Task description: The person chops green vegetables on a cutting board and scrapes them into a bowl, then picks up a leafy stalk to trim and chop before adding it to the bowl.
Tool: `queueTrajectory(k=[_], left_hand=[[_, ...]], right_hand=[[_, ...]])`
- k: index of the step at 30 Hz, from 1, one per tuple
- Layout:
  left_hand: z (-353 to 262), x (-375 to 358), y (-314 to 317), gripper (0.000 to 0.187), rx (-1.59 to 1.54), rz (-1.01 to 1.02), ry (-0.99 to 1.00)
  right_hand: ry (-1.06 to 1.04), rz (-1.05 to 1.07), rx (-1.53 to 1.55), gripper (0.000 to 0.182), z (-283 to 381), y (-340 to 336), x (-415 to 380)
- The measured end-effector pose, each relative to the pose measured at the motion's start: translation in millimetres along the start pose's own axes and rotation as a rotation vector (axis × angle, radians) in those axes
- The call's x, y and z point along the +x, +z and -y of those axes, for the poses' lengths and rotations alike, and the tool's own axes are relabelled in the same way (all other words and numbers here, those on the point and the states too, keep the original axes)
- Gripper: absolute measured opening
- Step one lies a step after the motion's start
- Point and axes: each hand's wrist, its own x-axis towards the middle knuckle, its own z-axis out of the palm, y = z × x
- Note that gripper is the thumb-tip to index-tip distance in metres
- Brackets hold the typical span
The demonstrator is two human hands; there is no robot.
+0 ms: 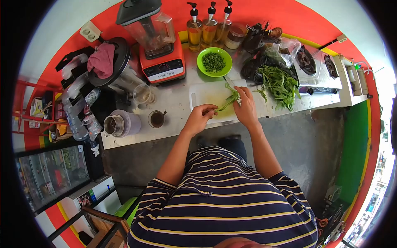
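Over a white cutting board [199, 91], both hands hold a small bunch of leafy greens [229, 99]. The thin stem ends are pinched between the fingers of my left hand [201, 118]. My right hand [246, 106] is closed around the thicker part, where pale cut-looking ends show near the fingers. A narrow grey thing like a knife blade [228, 80] lies at the board's far edge, partly hidden by greens and my right hand. Just beyond stands a lime-green bowl [201, 69] of chopped greens [214, 61]. More long-leaved greens [281, 87] spill from a black plastic bag [250, 71] on the right.
A red blender [162, 62] and several pump bottles [210, 28] stand along the wall. Left on the steel counter [175, 113] are a glass of dark liquid [156, 119], a plastic cup [143, 94] and a wide jug [124, 124]. A gas stove [318, 72] stands right.
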Motion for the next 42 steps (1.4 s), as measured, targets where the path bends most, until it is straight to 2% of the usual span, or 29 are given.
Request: queueTrajectory(k=[1,3,7,11,16,23,25,26,28,29,31,36,41,42], left_hand=[[3,0,-1,0.026,-0.002,-0.070,0.029],[10,1,-6,0.026,0.077,-0.153,0.073],[25,5,-11,0.024,0.278,-0.307,0.130],[34,10,-3,0.023,0.311,-0.293,0.126],[56,25,3,0.021,0.419,-0.371,0.132],[71,39,15,0.022,0.460,-0.462,0.020],[72,36,15,0.025,0.564,-0.480,0.095],[72,35,14,0.025,0.566,-0.478,0.093],[76,33,10,0.022,0.469,-0.480,0.085],[78,30,8,0.022,0.469,-0.481,0.081],[78,22,3,0.021,0.588,-0.513,0.111],[82,16,1,0.016,0.583,-0.475,0.055],[77,22,7,0.017,0.533,-0.485,-0.016],[73,22,9,0.016,0.532,-0.485,-0.059]], right_hand=[[-0.015,0.001,-0.001,0.048,-10,4,-3],[0.081,-0.050,-0.070,0.058,-40,17,-13],[0.199,0.069,-0.286,0.057,-89,46,-36],[0.245,0.119,-0.293,0.054,-104,54,-57],[0.443,0.144,-0.204,0.056,-78,34,-67],[0.505,0.134,-0.256,0.052,-93,38,-71],[0.422,0.091,-0.229,0.038,-96,37,-81],[0.425,0.092,-0.228,0.038,-98,36,-85],[0.387,-0.042,-0.130,0.027,-100,34,-93],[0.388,-0.038,-0.129,0.027,-102,31,-97],[0.525,-0.096,0.040,0.026,-98,18,-98],[0.586,-0.225,0.042,0.024,-109,-6,-96],[0.554,-0.176,0.082,0.030,-82,-33,-85],[0.551,-0.056,0.201,0.030,-75,-36,-85]])
